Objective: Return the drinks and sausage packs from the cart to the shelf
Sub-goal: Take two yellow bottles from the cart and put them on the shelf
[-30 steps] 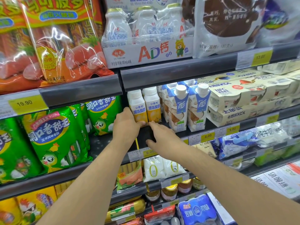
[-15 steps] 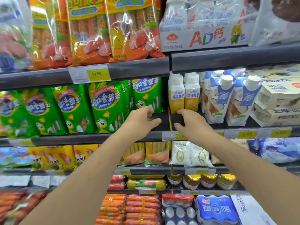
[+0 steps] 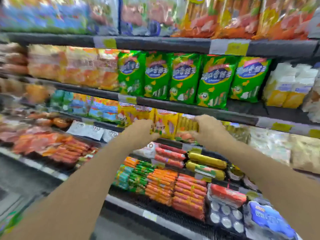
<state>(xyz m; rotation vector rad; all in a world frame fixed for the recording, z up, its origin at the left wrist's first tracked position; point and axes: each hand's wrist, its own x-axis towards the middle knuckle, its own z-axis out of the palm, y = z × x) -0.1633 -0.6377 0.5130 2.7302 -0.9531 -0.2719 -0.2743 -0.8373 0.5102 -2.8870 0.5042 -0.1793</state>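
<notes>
Two hands raised at the sausage shelves, frame blurred, cart not in view.

Left hand (image 3: 143, 130) and right hand (image 3: 207, 129) sit close together, fingers curled, apparently bare; whether either touches a pack, cannot tell. Yellow sausage packs (image 3: 166, 123) stand upright just beyond at 12 o'clock, between both hands, long axis vertical, roughly equally near each. Green sausage packs (image 3: 187, 78) fill the shelf above, 12 to 1 o'clock. Drinks (image 3: 285, 85) stand at 2 o'clock, nearer the right hand.
</notes>
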